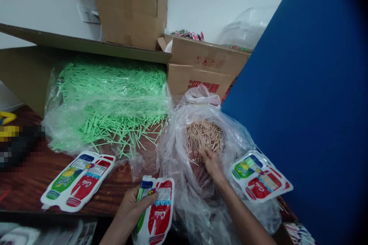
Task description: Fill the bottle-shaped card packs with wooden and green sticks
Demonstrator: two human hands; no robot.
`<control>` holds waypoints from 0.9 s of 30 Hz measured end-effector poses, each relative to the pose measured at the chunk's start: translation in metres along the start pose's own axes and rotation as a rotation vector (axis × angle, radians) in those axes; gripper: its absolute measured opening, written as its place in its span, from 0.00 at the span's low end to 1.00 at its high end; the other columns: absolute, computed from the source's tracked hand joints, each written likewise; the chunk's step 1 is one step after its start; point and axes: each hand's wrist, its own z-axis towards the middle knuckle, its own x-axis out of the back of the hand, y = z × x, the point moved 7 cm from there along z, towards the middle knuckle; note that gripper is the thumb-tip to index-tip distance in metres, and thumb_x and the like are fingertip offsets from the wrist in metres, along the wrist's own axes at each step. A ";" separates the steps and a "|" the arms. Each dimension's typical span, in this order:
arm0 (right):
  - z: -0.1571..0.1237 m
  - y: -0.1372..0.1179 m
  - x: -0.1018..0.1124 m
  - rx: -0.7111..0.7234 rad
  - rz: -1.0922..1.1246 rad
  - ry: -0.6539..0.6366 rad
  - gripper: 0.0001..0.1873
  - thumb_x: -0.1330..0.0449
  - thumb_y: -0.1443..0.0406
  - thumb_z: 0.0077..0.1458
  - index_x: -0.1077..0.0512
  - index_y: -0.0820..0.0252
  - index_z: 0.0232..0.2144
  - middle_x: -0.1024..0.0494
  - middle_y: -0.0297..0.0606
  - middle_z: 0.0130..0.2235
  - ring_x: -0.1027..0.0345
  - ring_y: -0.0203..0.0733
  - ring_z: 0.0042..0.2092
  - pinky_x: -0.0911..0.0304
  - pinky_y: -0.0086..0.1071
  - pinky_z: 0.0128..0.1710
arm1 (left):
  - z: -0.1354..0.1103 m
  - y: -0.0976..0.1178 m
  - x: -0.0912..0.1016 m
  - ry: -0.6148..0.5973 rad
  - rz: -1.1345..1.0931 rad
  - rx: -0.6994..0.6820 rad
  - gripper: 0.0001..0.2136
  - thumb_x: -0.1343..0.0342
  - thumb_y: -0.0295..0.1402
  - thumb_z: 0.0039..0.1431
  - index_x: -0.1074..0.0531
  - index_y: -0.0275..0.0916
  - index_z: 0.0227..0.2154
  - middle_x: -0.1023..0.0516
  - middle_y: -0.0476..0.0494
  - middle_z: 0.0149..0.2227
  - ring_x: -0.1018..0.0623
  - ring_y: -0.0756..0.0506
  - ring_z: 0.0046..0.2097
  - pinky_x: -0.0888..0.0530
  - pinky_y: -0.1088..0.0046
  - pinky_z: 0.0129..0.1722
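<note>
My left hand (132, 206) grips a bottle-shaped plastic pack (157, 214), red with "Cola" on one half and green on the other, held near the table's front edge. My right hand (211, 162) reaches into a clear plastic bag (184, 153) and its fingers close on tan wooden sticks (204, 137) heaped inside. More of the same bottle-shaped packs lie in a stack (78, 180) to the left and in a second stack (260, 180) to the right of the bag.
A cardboard box on its side spills a big bag of green plastic sticks (112, 99) over the brown table (37, 176). More cardboard boxes (201, 69) stand behind. A large blue panel (304, 95) fills the right side.
</note>
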 end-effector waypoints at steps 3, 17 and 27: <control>-0.001 0.001 0.001 0.003 0.003 0.028 0.16 0.46 0.53 0.56 0.30 0.57 0.25 0.22 0.37 0.29 0.30 0.45 0.33 0.36 0.37 0.39 | -0.001 0.000 0.000 0.017 0.007 0.007 0.13 0.31 0.40 0.39 0.25 0.36 0.21 0.22 0.49 0.20 0.27 0.48 0.22 0.31 0.78 0.21; -0.019 -0.010 0.000 0.009 0.217 0.042 0.17 0.44 0.51 0.55 0.28 0.57 0.33 0.21 0.38 0.35 0.29 0.45 0.36 0.36 0.38 0.44 | -0.001 -0.003 0.002 -0.017 -0.012 0.023 0.12 0.33 0.40 0.44 0.24 0.35 0.25 0.20 0.48 0.22 0.25 0.48 0.23 0.30 0.77 0.24; -0.036 -0.006 -0.014 0.033 0.298 0.024 0.13 0.43 0.54 0.56 0.28 0.56 0.36 0.25 0.32 0.31 0.32 0.42 0.37 0.41 0.34 0.44 | -0.002 -0.005 0.000 -0.028 -0.022 0.014 0.12 0.33 0.39 0.46 0.24 0.35 0.27 0.19 0.48 0.24 0.24 0.48 0.24 0.29 0.77 0.25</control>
